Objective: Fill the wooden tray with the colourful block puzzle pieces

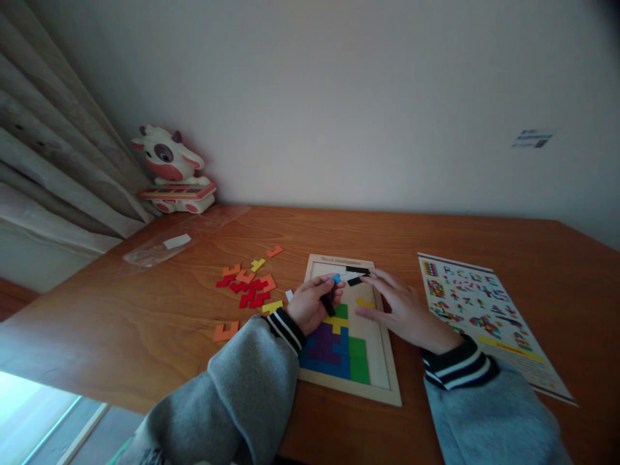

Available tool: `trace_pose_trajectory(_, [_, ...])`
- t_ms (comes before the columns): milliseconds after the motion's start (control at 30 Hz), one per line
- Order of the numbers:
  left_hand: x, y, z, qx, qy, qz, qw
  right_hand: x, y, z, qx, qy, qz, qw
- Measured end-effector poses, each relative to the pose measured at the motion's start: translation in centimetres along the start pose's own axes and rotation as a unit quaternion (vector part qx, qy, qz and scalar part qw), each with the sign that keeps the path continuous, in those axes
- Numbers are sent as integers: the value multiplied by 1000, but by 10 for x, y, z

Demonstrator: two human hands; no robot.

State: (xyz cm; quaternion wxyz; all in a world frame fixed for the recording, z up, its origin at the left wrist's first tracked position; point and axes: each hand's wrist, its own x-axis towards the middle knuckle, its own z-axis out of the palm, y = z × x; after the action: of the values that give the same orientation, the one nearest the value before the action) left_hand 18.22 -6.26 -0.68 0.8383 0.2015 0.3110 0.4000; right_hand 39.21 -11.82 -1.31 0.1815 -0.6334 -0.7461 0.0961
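Observation:
My left hand (314, 300) is closed over the wooden puzzle board (382, 361). A small blue piece (336, 279) shows at its thumb tip, and a black puzzle piece (329, 305) sticks out below its fingers. My right hand (397, 307) is held over the board's right side, thumb and fingers apart. Its fingertips are near a black piece (357, 279); whether they touch it I cannot tell. A yellow piece (365, 302) lies under that hand. In the board's lower part lie purple (322, 342), blue (339, 368) and green (358, 358) pieces.
Several loose red pieces (254, 298) and orange pieces (225, 331) lie on the table (169, 310) to the left. A printed pattern sheet (484, 316) lies at the right. Clear plastic wrapping (159, 248) and a cow toy keyboard (177, 171) are at the back left.

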Motion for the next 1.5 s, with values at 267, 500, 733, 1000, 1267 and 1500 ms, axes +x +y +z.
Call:
trace_pose_trajectory(267, [-2, 13, 6, -89, 31, -67, 993, 8, 7, 8, -48, 85, -57, 994])
trace_pose_trajectory(500, [-4, 27, 9, -169, 72, -54, 982, 9, 5, 11, -80, 87, -69, 991])
trace_pose_trajectory(733, [-6, 36, 9, -200, 96, -52, 974, 14, 8, 9, -49, 74, -55, 995])
trace_pose_trajectory(1000, [-4, 35, 6, -191, 69, -70, 977, 44, 24, -1, 17, 18, -40, 999])
trace_pose_trajectory(1267, [-3, 33, 5, -186, 51, -76, 978, 46, 24, 4, -22, 21, -68, 997])
trace_pose_trajectory(1500, [-2, 31, 3, -170, 45, -76, 982, 46, 18, 3, -78, 68, -89, 991])
